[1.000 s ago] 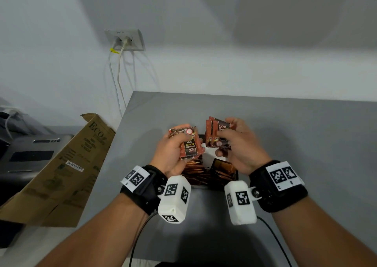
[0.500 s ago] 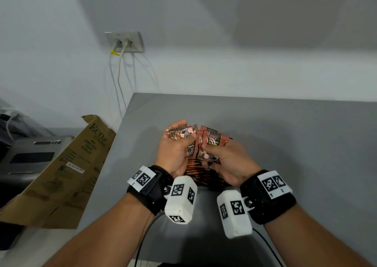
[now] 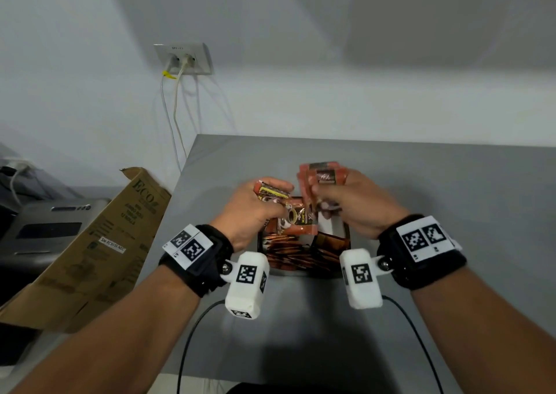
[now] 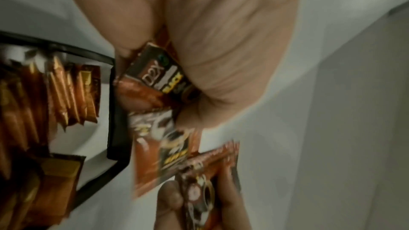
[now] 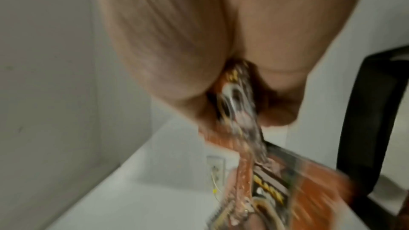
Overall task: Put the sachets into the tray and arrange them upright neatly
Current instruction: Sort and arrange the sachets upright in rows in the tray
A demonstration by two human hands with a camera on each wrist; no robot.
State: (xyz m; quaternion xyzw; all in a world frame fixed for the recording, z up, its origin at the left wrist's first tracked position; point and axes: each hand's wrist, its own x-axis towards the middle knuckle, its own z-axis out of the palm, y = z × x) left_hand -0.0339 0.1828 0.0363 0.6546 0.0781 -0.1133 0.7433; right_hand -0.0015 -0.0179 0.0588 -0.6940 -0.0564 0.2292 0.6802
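A black tray (image 3: 301, 274) sits on the grey table, with several brown and gold sachets (image 3: 288, 249) standing in it. My left hand (image 3: 272, 198) grips orange-brown coffee sachets (image 3: 296, 219) that hang over the tray's far left part. My right hand (image 3: 328, 189) holds a bundle of like sachets (image 3: 322, 174) upright just beyond the tray's far edge. In the left wrist view my fingers curl round a sachet (image 4: 155, 80) beside the tray rim (image 4: 112, 111). The right wrist view is blurred; the bundle (image 5: 239, 107) is pinched between thumb and fingers.
The grey table (image 3: 451, 198) stands against a white wall. A flattened cardboard box (image 3: 99, 243) leans off its left edge, beside a grey machine (image 3: 45, 228). A wall socket (image 3: 183, 59) with cables is behind. Two cables (image 3: 192, 333) trail from my wrists.
Half a second ago the hands were pressed together with their sachets touching. They have since parted: the right hand raised its bundle away, and the left hand's sachets now hang down over the tray.
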